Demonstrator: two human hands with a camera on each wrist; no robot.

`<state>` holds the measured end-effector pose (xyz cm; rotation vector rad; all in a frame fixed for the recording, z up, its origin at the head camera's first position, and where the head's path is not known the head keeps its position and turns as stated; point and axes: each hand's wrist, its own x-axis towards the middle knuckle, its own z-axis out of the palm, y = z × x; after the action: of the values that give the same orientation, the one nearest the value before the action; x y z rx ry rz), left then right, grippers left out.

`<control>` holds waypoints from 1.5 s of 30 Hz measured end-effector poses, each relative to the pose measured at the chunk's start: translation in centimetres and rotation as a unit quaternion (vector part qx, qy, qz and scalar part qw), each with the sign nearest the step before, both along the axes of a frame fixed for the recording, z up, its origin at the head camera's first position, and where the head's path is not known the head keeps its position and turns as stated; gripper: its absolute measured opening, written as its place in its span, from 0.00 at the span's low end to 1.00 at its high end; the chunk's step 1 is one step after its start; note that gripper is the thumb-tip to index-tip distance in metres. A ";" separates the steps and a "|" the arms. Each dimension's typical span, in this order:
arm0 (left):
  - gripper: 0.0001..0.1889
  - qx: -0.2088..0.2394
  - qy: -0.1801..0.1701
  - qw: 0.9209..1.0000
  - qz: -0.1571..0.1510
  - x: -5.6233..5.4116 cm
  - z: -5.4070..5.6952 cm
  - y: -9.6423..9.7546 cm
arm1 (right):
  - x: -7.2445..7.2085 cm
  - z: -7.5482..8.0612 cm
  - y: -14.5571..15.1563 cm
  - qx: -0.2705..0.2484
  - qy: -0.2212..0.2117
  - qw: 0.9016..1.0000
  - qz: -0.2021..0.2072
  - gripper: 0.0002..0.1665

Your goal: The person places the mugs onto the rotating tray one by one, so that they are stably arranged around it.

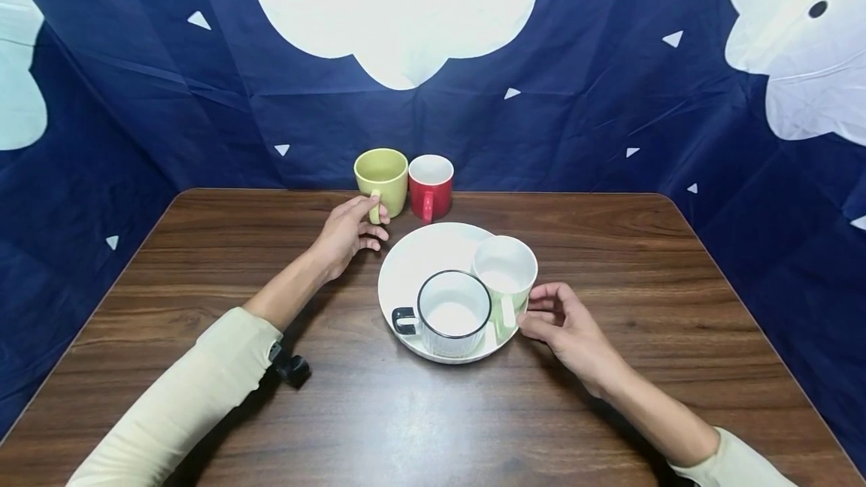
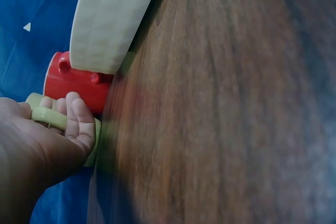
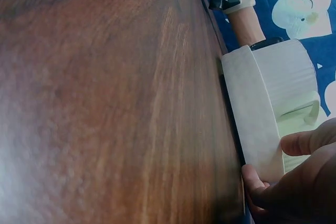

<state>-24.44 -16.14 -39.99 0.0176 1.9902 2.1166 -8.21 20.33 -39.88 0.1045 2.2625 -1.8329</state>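
A yellow-green mug (image 1: 395, 190) stands at the back of the table, its handle (image 2: 50, 117) between the thumb and fingers of my left hand (image 1: 348, 231). Touching its right side is a red mug (image 1: 440, 198) with a white inside. In front of them lies a round white deep plate (image 1: 413, 261). It carries a white mug with a black rim and black handle (image 1: 452, 333) and a pale green mug (image 1: 517, 295). At the plate's right edge, my right hand (image 1: 575, 337) pinches the rim, thumb above and a finger low on the outer wall in the right wrist view.
The brown wooden table (image 1: 325, 427) ends at a dark blue cloth (image 1: 223, 119) with white cloud shapes, hung behind and along both sides. A black wrist device (image 1: 291, 367) sits at the left sleeve, close above the tabletop.
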 end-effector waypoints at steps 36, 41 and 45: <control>0.20 0.075 -0.020 0.996 0.055 -0.6 -0.3 -1.8 | -1.2 0.0 0.1 -0.038 0.008 0.999 -0.003 0.29; 0.19 0.101 -0.019 0.993 0.053 -0.5 -0.3 -2.0 | -1.5 -0.1 0.3 -0.041 0.011 0.999 0.002 0.29; 0.20 0.117 -0.024 0.991 0.053 -0.3 -0.3 -2.2 | -1.7 -0.1 0.4 -0.037 0.013 0.999 0.003 0.29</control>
<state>-24.70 -18.37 -40.31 -0.0995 1.7411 2.3826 -9.92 20.72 -39.95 0.0617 2.2051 -1.9233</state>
